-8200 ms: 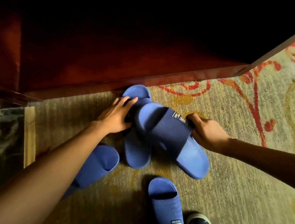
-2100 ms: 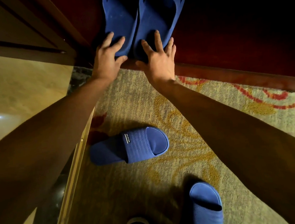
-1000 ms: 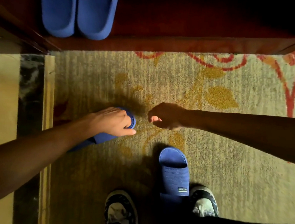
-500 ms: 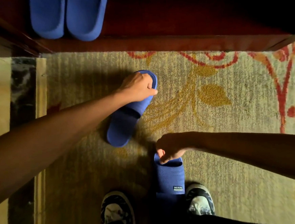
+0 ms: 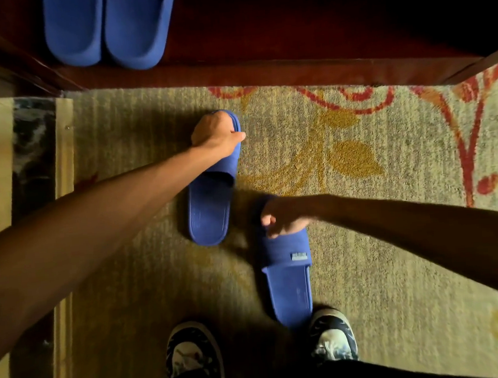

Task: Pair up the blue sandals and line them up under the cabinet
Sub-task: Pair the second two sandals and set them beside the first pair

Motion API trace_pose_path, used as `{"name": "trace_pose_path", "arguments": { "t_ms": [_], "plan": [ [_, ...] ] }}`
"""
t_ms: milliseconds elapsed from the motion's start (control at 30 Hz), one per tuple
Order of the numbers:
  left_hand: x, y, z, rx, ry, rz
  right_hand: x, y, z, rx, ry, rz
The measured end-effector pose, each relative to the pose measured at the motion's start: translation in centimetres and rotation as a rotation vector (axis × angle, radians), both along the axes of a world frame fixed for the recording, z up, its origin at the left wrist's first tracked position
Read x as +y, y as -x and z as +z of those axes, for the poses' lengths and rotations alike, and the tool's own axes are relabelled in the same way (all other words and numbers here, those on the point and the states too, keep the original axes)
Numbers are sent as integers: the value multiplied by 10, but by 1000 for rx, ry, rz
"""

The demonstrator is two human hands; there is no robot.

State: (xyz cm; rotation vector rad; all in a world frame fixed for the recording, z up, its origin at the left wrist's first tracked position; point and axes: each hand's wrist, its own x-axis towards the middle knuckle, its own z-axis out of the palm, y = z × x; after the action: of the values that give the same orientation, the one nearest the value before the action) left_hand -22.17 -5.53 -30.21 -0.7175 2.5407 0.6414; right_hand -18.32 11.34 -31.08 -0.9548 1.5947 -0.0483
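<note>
- Your left hand (image 5: 218,134), arm stretched forward, grips the toe of one blue sandal (image 5: 210,203) lying on the carpet (image 5: 367,269).
- Your right hand (image 5: 282,217) reaches in from the right and clasps the second sandal's (image 5: 291,287) toe end, near your shoes (image 5: 332,336).
- The finished pair (image 5: 107,27) sits side by side under the cabinet (image 5: 292,72).

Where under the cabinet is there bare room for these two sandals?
Free: the dark red cabinet floor right of the parked pair, up to the right wall. Crowded: the left corner, filled by that pair. On the carpet, left hand and right hand each grip a sandal.
</note>
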Motion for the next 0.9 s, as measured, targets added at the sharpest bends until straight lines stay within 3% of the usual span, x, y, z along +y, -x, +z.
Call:
{"name": "trace_pose_path", "arguments": {
  "t_ms": [333, 533, 700, 800, 900],
  "plan": [
    [3, 12, -11, -11, -127, 118, -16, 100, 9, 201, 152, -540],
    [10, 17, -17, 44, -143, 155, -20, 106, 4, 364, 182, -576],
    [10, 11, -6, 59, -135, 16, -19, 96, 4, 463, 196, -574],
    [9, -5, 10, 374, -1, -166, -10, 84, 14, 676, 337, -570],
    [13, -44, 25, 636, -90, -456, 1, 55, 33, 877, 637, -342]
  ]
}}
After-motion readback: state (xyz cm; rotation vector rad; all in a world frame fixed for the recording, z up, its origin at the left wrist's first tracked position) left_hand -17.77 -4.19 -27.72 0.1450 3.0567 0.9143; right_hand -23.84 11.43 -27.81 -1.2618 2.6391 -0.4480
